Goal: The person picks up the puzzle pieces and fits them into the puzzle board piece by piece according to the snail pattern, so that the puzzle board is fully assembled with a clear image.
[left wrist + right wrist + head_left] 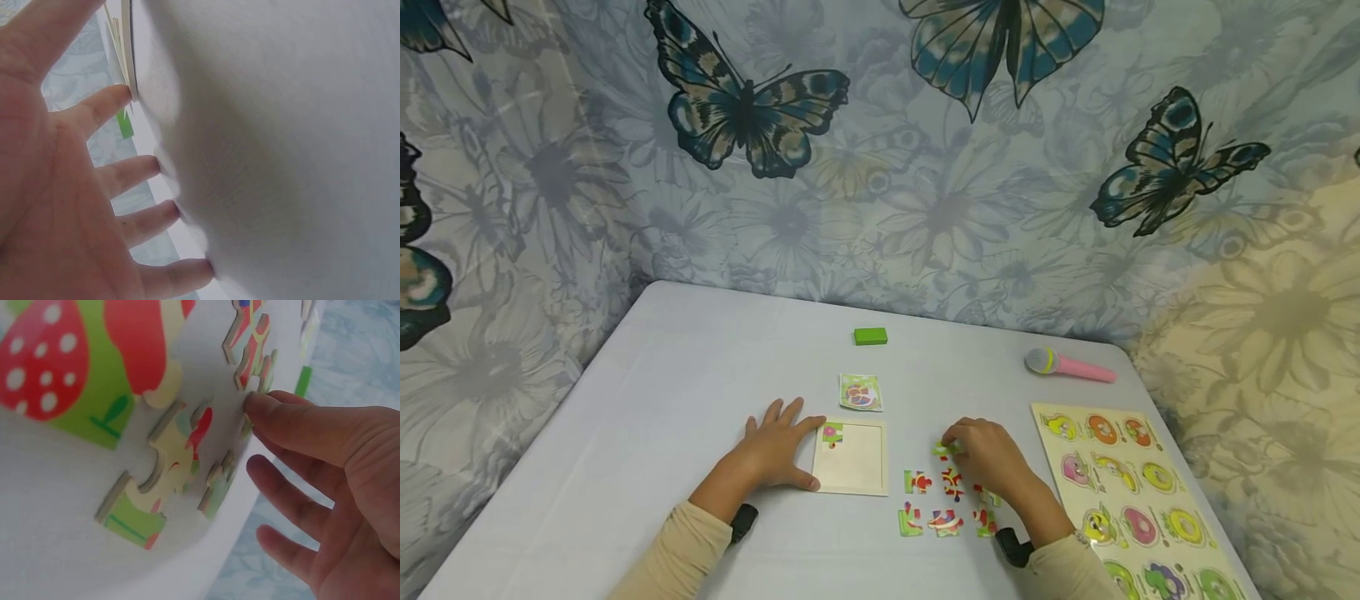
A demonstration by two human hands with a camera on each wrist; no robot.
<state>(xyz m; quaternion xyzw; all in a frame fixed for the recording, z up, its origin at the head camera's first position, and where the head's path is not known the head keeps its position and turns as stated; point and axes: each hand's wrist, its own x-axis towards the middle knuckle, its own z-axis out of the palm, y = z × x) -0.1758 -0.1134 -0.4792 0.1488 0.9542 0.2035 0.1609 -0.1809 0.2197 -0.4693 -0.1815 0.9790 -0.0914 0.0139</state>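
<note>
Pinching a green-edged puzzle piece [942, 451] between thumb and index: right grip [988, 450], at the far side of the loose pieces [917, 482]. Next two fingers of that grip show apart from the piece in the right wrist view. Loose pieces lie flat on the counter [700, 375], left of and nearer the person than the right grip's fingertips; at least one is partly hidden by that hand.

Left grip [778, 450] is splayed, holds nothing. Its thumb and index touch the left edge of the wooden frame [861, 462]; other fingertips rest on the counter. Frame sits just right of the left grip. Set piece [832, 434] is in the frame's upper-left corner, next to the left index.

Picture card [861, 392]: just beyond the frame, between the grips. Green block [870, 336]: farther out, same direction. Pink microphone [1078, 367]: ahead and right of the right grip. Fruit board [1097, 446]: right of the right grip, running back past that forearm.
</note>
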